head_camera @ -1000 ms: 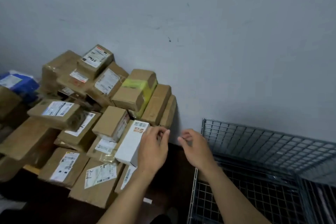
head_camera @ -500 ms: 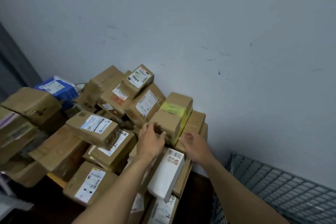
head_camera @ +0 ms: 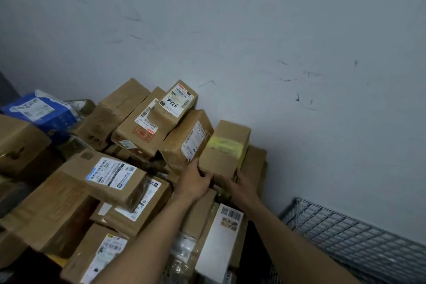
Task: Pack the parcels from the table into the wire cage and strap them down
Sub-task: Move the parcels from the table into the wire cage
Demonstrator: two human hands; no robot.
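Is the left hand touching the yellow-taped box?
Touching. Head view: the left hand grips the yellow-taped box, thumb against its side, fingers under its near edge.

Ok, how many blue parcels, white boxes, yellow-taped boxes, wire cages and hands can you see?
blue parcel: 1
white box: 1
yellow-taped box: 1
wire cage: 1
hands: 2, the left hand and the right hand, both holding the yellow-taped box
Total: 6

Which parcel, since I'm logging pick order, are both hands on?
The brown box banded in yellow tape, at the pile's right end; the left hand and right hand grip its near end.
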